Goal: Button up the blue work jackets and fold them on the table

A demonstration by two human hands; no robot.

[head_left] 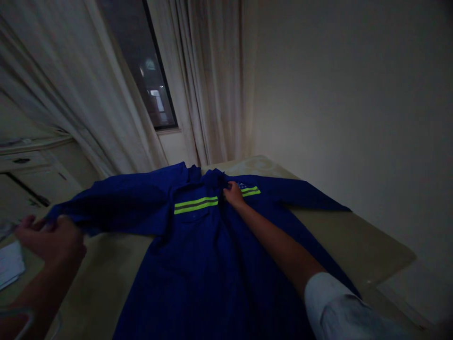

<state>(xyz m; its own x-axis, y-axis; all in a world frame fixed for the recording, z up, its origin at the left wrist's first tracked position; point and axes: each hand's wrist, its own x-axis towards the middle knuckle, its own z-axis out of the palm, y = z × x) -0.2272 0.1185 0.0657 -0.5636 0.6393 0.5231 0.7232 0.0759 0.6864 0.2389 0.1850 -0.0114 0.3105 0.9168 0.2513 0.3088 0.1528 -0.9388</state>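
A dark blue work jacket (198,264) with long sleeves lies spread front side up, its collar at the far end. Yellow-green reflective strips cross both sides of the chest. The lower part runs out of view at the bottom. My left hand (51,238), somewhat blurred, is closed at the end of the left-hand sleeve (123,203), which is drawn out to the side. Below the collar, my right hand (233,194) pinches the cloth at the front opening beside the right strip. The other sleeve (311,193) stretches out flat to the right.
The jacket rests on a pale table (371,241) with a rounded right corner. White papers (10,264) lie at its left edge. Behind are long curtains (212,85), a dark window (152,85) and a cabinet (35,174). A bare wall (354,104) borders the right.
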